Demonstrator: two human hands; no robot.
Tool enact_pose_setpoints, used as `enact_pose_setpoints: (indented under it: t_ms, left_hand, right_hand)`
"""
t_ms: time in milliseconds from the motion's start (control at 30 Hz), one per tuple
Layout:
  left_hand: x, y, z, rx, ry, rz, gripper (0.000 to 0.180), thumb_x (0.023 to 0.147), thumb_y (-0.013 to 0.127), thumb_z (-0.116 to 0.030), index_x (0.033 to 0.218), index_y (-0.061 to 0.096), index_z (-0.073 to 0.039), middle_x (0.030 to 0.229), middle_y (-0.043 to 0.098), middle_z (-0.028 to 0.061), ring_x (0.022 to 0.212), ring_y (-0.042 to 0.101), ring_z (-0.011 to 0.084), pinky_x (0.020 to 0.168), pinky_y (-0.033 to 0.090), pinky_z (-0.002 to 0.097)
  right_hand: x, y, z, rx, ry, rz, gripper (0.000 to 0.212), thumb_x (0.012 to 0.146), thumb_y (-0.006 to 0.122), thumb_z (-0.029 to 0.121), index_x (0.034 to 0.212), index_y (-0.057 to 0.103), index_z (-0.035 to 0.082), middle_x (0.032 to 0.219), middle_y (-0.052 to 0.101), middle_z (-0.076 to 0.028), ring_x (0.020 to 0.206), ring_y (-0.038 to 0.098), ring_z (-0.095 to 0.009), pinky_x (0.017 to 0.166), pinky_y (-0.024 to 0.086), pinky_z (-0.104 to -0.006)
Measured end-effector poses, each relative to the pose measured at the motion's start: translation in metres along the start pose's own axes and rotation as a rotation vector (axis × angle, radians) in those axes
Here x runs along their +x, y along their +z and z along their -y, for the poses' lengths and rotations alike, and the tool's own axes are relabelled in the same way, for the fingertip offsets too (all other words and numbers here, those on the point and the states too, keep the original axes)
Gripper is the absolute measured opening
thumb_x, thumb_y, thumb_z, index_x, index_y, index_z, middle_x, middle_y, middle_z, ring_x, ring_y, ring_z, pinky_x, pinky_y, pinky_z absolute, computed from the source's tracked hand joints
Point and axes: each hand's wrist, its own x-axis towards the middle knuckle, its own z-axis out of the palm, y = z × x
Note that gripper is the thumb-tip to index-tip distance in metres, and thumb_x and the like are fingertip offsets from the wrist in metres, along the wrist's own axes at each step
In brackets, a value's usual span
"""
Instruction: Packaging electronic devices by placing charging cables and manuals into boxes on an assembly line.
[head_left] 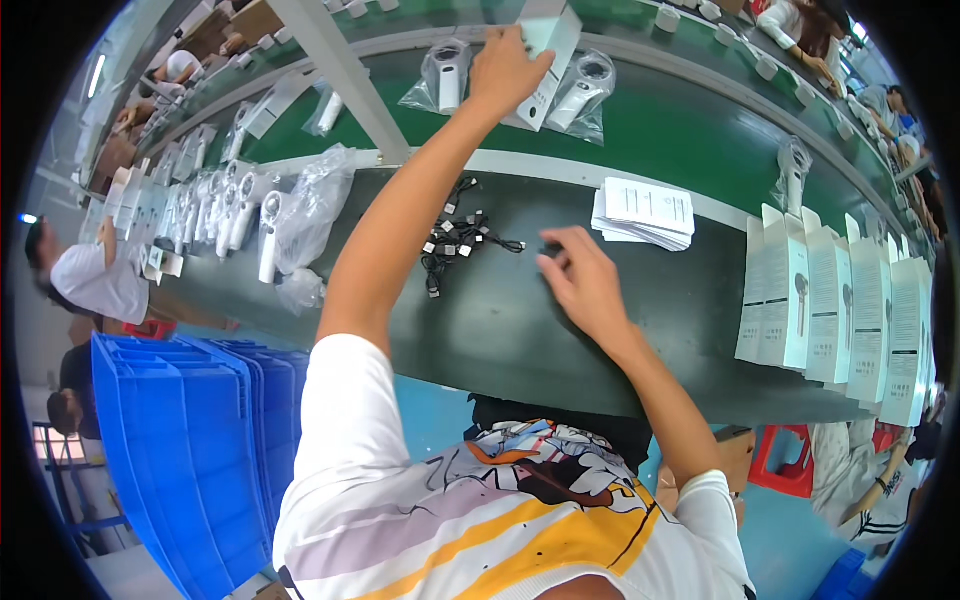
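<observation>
Reaching far over the green conveyor belt, my left hand point(508, 72) grips a tall pale carton point(549, 62) by its side. On the belt beside it lie two white handheld fans in clear bags, one fan point(449, 82) to its left and another fan point(580, 92) to its right. My right hand point(588, 285) hovers over the dark table, thumb and forefinger apart, with nothing visible held. Just left of it sits a loose heap of short black cables point(458, 240). Beyond it is a stack of printed white leaflets point(645, 212).
Open pale cartons point(822, 300) stand in a row at the right. Several white fans point(235, 205) and crumpled plastic bags point(318, 205) crowd the left. A white metal post point(345, 75) rises near my left arm. Blue crates point(180, 450) stand lower left. Other people sit along the lines.
</observation>
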Motion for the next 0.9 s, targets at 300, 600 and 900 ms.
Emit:
enact_pose_setpoints:
  t_ms: [300, 600, 900]
  left_hand:
    - [-0.139, -0.092, 0.025, 0.13, -0.166, 0.235, 0.057, 0.086, 0.061, -0.041, 0.128, 0.054, -0.003, 0.135, 0.048, 0.0198, 0.121, 0.047, 0.0382, 0.102, 0.037, 0.0452]
    - [-0.198, -0.062, 0.031, 0.285, -0.023, 0.227, 0.044, 0.085, 0.063, -0.037, 0.122, 0.062, -0.011, 0.132, 0.051, 0.0176, 0.125, 0.041, 0.0411, 0.106, 0.031, 0.0479]
    - [-0.145, -0.034, -0.14, -0.097, 0.334, 0.235, 0.039, 0.083, 0.064, -0.018, 0.121, 0.061, -0.008, 0.125, 0.056, 0.0176, 0.12, 0.047, 0.036, 0.101, 0.038, 0.0444]
  right_hand:
    - [-0.008, 0.001, -0.023, -0.221, -0.059, -0.033, 0.015, 0.08, 0.063, 0.002, 0.09, 0.052, 0.001, 0.081, 0.054, -0.011, 0.07, 0.056, -0.028, 0.065, 0.045, -0.0354]
    - [-0.061, -0.065, -0.003, 0.769, 0.39, -0.04, 0.027, 0.086, 0.058, -0.002, 0.113, 0.053, -0.001, 0.092, 0.056, -0.004, 0.08, 0.057, -0.01, 0.068, 0.048, -0.0253]
    - [-0.151, -0.129, 0.026, 0.497, 0.258, -0.08, 0.051, 0.083, 0.062, -0.003, 0.13, 0.043, 0.0, 0.096, 0.058, -0.007, 0.09, 0.057, -0.014, 0.081, 0.043, -0.028]
